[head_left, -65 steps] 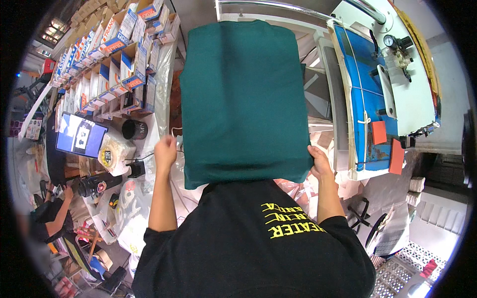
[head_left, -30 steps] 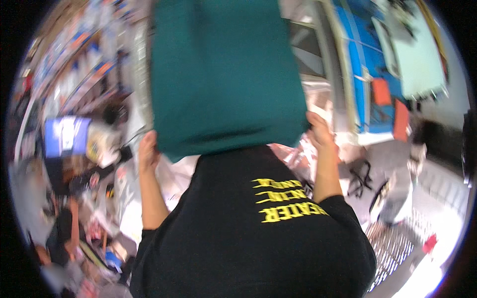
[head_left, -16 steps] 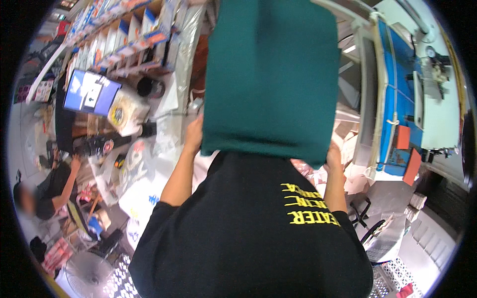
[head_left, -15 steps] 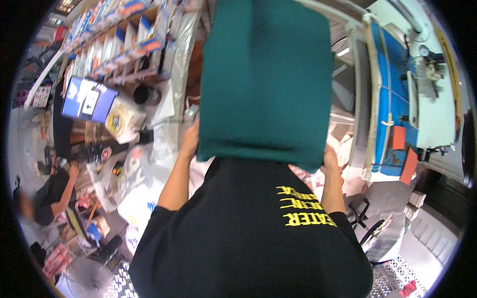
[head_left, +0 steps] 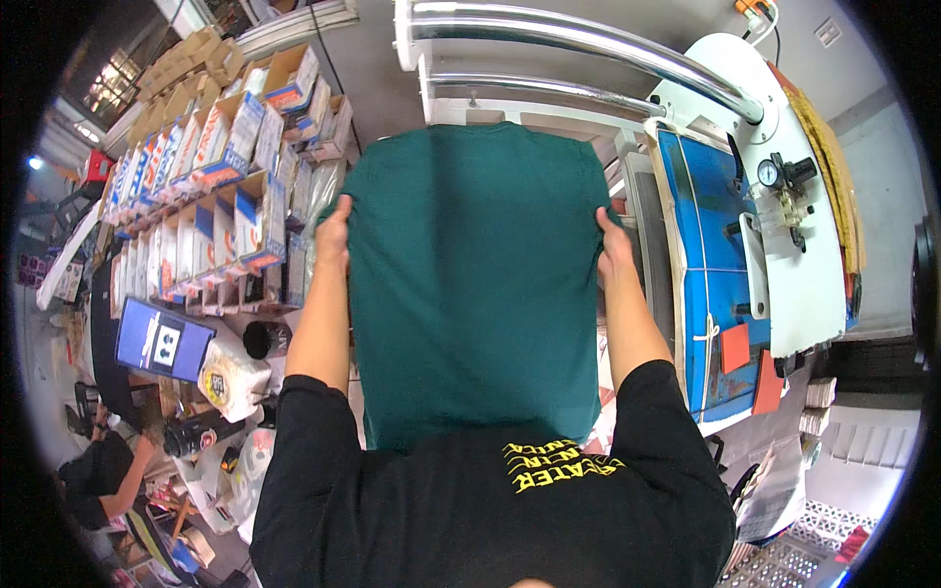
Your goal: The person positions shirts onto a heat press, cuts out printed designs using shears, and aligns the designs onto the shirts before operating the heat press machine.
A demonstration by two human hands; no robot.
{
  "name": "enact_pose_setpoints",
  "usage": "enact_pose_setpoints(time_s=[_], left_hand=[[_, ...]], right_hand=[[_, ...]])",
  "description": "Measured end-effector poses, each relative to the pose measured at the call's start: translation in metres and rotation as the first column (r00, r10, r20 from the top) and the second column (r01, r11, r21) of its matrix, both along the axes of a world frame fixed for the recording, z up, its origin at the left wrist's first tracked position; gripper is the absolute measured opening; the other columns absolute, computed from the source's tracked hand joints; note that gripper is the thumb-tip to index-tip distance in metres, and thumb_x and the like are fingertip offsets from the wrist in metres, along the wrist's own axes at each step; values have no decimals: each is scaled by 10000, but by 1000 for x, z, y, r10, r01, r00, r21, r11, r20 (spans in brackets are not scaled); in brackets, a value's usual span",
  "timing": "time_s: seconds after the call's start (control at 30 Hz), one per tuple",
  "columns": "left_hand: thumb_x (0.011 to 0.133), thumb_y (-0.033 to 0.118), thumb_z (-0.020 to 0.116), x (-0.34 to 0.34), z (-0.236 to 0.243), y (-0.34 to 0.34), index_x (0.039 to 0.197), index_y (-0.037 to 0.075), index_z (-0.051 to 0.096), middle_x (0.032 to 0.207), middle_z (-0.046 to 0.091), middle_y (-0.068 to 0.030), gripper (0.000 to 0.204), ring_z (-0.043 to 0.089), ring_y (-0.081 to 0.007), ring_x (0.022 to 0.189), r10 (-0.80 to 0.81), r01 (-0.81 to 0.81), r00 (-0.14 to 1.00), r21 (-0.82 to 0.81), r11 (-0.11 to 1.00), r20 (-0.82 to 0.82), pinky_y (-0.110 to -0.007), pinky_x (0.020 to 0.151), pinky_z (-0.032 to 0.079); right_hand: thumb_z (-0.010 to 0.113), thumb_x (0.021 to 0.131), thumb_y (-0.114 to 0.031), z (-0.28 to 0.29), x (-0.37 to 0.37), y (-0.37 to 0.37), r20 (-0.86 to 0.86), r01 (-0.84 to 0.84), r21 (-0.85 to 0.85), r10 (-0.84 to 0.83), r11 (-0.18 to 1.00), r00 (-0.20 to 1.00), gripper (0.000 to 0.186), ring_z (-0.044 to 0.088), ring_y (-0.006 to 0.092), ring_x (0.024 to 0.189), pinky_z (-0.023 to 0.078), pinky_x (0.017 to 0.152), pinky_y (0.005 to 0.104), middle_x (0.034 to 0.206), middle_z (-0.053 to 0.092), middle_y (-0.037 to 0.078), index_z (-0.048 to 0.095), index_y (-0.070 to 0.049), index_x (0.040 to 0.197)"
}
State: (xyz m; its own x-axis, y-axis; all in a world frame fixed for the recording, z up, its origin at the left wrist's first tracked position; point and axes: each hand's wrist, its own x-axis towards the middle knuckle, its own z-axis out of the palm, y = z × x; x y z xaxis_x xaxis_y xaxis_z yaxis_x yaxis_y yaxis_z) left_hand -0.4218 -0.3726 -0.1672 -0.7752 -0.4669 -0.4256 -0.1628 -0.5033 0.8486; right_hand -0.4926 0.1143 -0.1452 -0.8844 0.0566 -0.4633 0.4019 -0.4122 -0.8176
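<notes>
A dark green T-shirt lies spread out flat in front of me, its collar end at the far side and its hem close to my body. My left hand is closed on the shirt's left edge near the sleeve, with the fingers partly hidden by cloth. On the opposite edge, at about the same height, my right hand pinches the fabric by the right sleeve. Whatever supports the shirt is mostly covered by it.
To the right stands a machine with a blue panel, a pressure gauge and chrome bars crossing beyond the shirt. Cardboard boxes with white contents fill shelves at left. A co-worker's arm shows at lower left.
My hands have moved from the near corners of the green T-shirt to its sides near the sleeves. The view has tilted up, bringing the collar end and chrome bars into sight.
</notes>
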Motion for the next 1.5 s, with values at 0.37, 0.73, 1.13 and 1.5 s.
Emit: enact_pose_setpoints(time_s=[0.37,0.73,1.13,1.5], left_hand=[[898,389,650,-54,-41,-36,1306,-65,502,1227,599,-284,628,586,-390,1156,182,352,891,-886,301,416,-430,992,440],[945,440,614,-155,-16,-52,967,-39,691,918,717,-139,485,645,-239,833,-331,308,938,-680,666,100,-368,800,485],[875,194,624,-145,19,-10,1039,66,687,1023,663,-159,217,606,-347,999,-189,-98,979,-991,-92,-79,-455,866,469],[894,196,593,-99,46,112,1106,94,655,1066,620,-91,243,561,-313,1022,-466,59,871,-974,-217,156,-458,924,430]], right_hand=[[622,915,-355,17,-32,1,-211,199,977,211,74,954,351,656,401,837,501,746,481,896,677,223,641,-5,898],[690,886,-420,6,-185,-1,-68,-176,812,389,556,919,424,673,274,835,499,773,402,945,725,147,714,-25,1040],[667,848,-312,37,-142,-76,-400,560,812,542,-163,739,299,606,353,1002,465,891,482,1053,656,174,687,-57,1001],[536,925,-403,30,-59,-157,-147,348,927,715,-142,684,403,502,318,1194,290,1110,554,1185,579,123,612,-90,1166]])
